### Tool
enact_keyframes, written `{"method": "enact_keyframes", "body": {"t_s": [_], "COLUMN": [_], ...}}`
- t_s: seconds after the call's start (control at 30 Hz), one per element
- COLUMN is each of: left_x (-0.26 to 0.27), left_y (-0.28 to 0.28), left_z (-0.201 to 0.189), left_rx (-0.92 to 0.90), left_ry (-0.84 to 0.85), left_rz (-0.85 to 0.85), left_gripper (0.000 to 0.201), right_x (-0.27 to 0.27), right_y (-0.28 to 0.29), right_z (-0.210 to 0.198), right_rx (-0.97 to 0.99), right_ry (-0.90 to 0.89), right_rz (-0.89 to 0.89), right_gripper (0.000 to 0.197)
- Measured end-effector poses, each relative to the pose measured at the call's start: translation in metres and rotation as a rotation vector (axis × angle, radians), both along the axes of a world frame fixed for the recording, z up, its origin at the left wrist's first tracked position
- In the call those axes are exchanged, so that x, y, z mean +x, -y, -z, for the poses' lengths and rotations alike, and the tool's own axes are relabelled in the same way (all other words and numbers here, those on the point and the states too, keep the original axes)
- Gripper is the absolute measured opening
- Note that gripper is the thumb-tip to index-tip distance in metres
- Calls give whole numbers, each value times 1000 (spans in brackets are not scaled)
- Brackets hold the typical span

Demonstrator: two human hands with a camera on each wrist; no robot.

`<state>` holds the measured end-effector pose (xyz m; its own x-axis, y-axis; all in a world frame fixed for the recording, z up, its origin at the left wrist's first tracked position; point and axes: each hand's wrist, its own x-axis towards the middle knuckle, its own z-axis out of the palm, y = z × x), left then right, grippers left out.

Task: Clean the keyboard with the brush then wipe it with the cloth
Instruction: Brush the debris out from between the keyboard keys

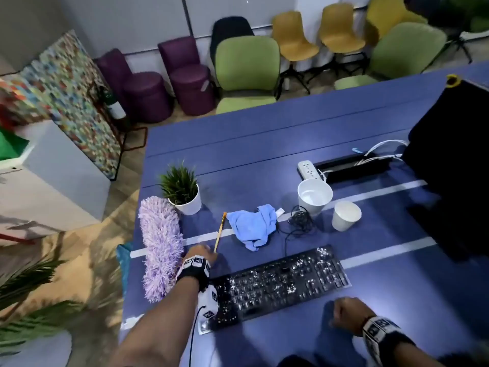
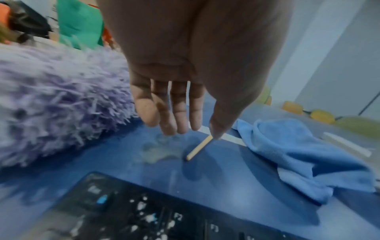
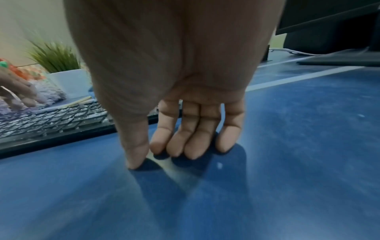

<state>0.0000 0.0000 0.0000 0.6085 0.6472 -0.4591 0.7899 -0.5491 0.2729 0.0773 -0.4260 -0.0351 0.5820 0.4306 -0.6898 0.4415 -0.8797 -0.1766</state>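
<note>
A black keyboard (image 1: 280, 282) speckled with white crumbs lies near the front of the blue table (image 1: 264, 144). Beyond its left end lies a thin wooden brush (image 1: 219, 233), and a crumpled blue cloth (image 1: 254, 226) sits just right of it. My left hand (image 1: 201, 254) hovers at the near end of the brush handle (image 2: 198, 148), fingers straight and spread, holding nothing (image 2: 185, 129). The thumb tip overlaps the handle; I cannot tell if it touches. My right hand (image 1: 346, 311) rests its loosely bent fingertips (image 3: 174, 151) on the table in front of the keyboard's (image 3: 51, 123) right part.
A fluffy purple duster (image 1: 161, 245) lies left of the brush, with a potted plant (image 1: 185, 194) behind it. Two white cups (image 1: 315, 194) (image 1: 345, 215), a coiled black cable (image 1: 299, 221) and a power strip (image 1: 309, 169) sit behind the keyboard. A dark monitor (image 1: 455, 168) stands right.
</note>
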Motion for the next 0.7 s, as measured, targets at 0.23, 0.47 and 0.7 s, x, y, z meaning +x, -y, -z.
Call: {"method": "enact_keyframes", "body": {"t_s": [0.23, 0.47, 0.7], "left_x": [23, 16, -13], "left_y": [-5, -13, 12], "left_z": [38, 44, -15], "left_rx": [103, 123, 72], "left_ry": [-91, -143, 189], "left_rz": [105, 102, -74], "left_gripper": [38, 40, 23], "right_x": [-13, -2, 1], "right_y": [6, 2, -35], "right_z": [-2, -10, -33], "right_rx": [99, 127, 464], "right_ry": [-7, -74, -35], "right_rz": [176, 136, 80], "right_gripper": [33, 30, 15]}}
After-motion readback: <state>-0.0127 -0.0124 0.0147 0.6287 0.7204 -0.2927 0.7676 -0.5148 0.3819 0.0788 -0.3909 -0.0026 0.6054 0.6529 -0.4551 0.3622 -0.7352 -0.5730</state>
